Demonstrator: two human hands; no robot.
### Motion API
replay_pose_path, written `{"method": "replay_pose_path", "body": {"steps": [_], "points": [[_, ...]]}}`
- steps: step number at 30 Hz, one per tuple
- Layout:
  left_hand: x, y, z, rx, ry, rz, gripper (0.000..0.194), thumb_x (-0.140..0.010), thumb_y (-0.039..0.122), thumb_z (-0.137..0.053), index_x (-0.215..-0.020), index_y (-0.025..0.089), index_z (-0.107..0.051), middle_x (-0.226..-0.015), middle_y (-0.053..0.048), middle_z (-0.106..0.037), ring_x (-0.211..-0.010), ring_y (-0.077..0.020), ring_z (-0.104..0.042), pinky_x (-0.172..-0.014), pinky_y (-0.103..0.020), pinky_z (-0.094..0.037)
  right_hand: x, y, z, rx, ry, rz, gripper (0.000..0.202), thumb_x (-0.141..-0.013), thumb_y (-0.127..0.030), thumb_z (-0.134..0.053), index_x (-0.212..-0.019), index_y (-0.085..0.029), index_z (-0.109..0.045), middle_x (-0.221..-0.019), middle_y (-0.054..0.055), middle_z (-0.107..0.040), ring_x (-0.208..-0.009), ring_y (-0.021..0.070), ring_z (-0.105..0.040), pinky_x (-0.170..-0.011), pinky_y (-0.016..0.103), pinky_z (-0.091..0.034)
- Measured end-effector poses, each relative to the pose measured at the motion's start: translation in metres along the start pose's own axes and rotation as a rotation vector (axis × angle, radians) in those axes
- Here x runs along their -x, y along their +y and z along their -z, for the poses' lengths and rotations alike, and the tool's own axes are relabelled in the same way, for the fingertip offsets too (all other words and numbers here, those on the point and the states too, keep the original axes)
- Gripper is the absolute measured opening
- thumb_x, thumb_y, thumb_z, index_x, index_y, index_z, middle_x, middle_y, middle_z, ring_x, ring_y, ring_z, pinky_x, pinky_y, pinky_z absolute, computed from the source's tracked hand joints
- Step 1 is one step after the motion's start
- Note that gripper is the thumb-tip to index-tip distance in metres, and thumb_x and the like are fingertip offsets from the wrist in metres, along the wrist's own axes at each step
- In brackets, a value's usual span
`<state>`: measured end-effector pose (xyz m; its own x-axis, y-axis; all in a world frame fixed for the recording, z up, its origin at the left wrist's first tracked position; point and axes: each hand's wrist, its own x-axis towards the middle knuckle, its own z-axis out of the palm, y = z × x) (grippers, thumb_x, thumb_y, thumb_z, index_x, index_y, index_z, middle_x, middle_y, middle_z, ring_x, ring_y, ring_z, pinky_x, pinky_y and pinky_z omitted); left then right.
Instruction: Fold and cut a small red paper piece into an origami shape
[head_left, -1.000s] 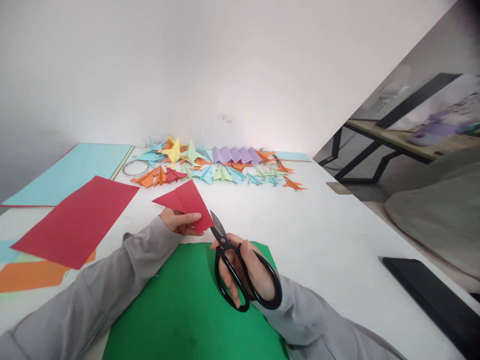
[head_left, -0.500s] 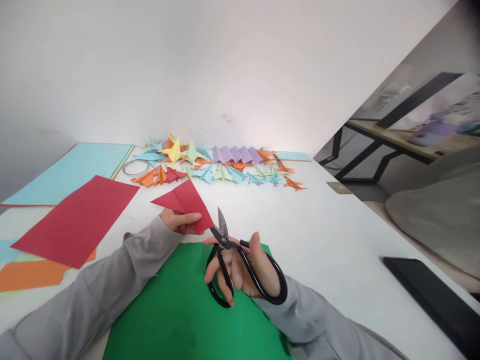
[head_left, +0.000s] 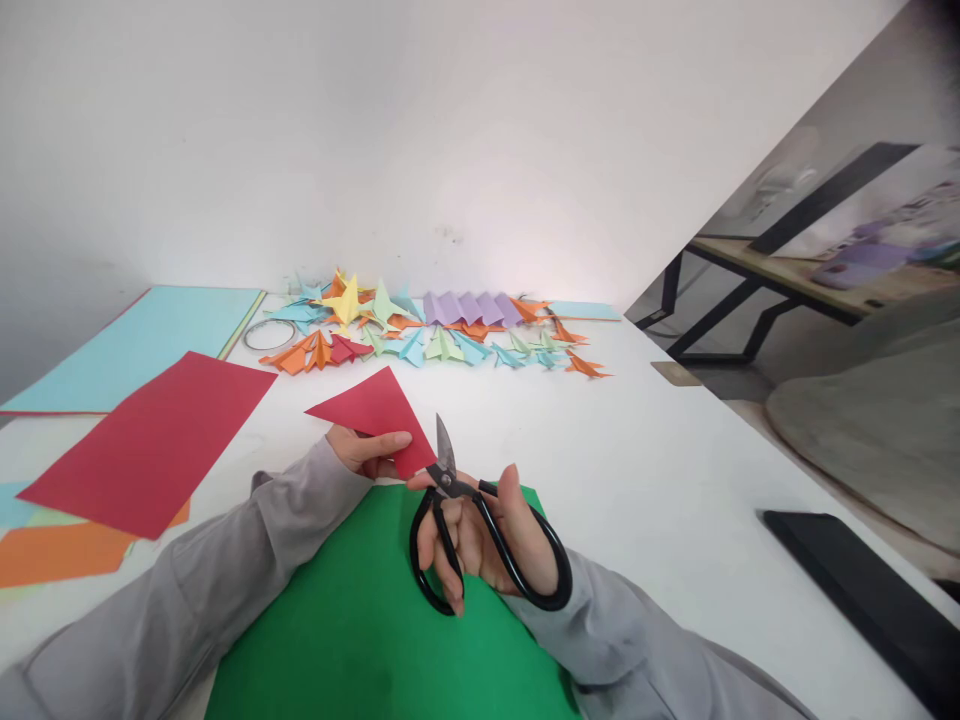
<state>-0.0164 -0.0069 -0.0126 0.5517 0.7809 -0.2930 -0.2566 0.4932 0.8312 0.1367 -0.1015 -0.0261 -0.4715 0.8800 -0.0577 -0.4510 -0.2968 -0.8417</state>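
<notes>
My left hand (head_left: 369, 450) pinches a folded red paper (head_left: 386, 415) with the thumb on top, its tip pointing left. Black-handled scissors (head_left: 448, 482) are in my right hand (head_left: 487, 540), with fingers and thumb through the loops. The blades are spread, and the paper's lower right corner lies between them, hiding part of the lower blade. Both hands are above the near part of the table, over the top edge of a green sheet (head_left: 375, 620).
Folded paper shapes (head_left: 450, 345) line the wall. At left lie a red sheet (head_left: 154, 440), a light blue sheet (head_left: 142, 345), orange paper (head_left: 60, 555) and a wire ring (head_left: 270, 335). A black flat object (head_left: 862, 600) rests on the right edge.
The red paper and my left hand have shifted slightly right and down, bringing the paper's corner farther between the blades. The scissors have hardly moved.
</notes>
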Motion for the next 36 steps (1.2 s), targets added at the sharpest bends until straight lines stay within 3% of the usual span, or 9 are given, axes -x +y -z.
{"method": "replay_pose_path", "body": {"steps": [9, 18, 28, 36], "points": [[0.000, 0.005, -0.002, 0.011, -0.005, 0.022, 0.023, -0.056, 0.019, -0.079, -0.075, 0.012, -0.068, -0.068, -0.005, -0.070, -0.062, -0.0192, -0.066, -0.057, -0.029, -0.056, 0.000, -0.004, -0.001, -0.060, -0.007, 0.010, 0.088, -0.068, -0.082, -0.017, -0.119, -0.015, -0.045, -0.065, 0.007, -0.064, -0.040, 0.0114, -0.050, -0.034, 0.021, -0.036], [0.004, 0.010, -0.007, -0.005, 0.080, 0.048, 0.019, -0.056, 0.013, -0.078, -0.072, 0.012, -0.067, -0.067, -0.003, -0.070, -0.060, -0.0173, -0.066, -0.052, -0.026, -0.057, 0.001, -0.003, 0.002, -0.115, -0.020, 0.010, 0.086, -0.070, -0.080, -0.021, -0.121, -0.015, -0.045, -0.067, 0.006, -0.064, -0.040, 0.0110, -0.050, -0.033, 0.020, -0.036], [0.000, 0.007, 0.001, -0.021, 0.054, 0.050, 0.022, -0.057, 0.016, -0.078, -0.076, 0.013, -0.068, -0.071, -0.004, -0.071, -0.064, -0.0199, -0.066, -0.059, -0.029, -0.056, 0.000, -0.005, 0.003, -0.146, -0.045, -0.032, 0.086, -0.073, -0.078, -0.012, -0.119, -0.014, -0.046, -0.066, 0.008, -0.064, -0.039, 0.0113, -0.049, -0.033, 0.021, -0.035], [-0.003, 0.000, 0.003, -0.058, -0.043, 0.030, 0.029, -0.051, 0.017, -0.081, -0.076, 0.010, -0.068, -0.074, -0.007, -0.071, -0.072, -0.0233, -0.067, -0.065, -0.033, -0.055, 0.001, -0.003, 0.006, -0.179, -0.051, -0.028, 0.083, -0.076, -0.074, -0.008, -0.119, -0.015, -0.047, -0.065, 0.007, -0.063, -0.039, 0.0119, -0.050, -0.034, 0.021, -0.035]]}}
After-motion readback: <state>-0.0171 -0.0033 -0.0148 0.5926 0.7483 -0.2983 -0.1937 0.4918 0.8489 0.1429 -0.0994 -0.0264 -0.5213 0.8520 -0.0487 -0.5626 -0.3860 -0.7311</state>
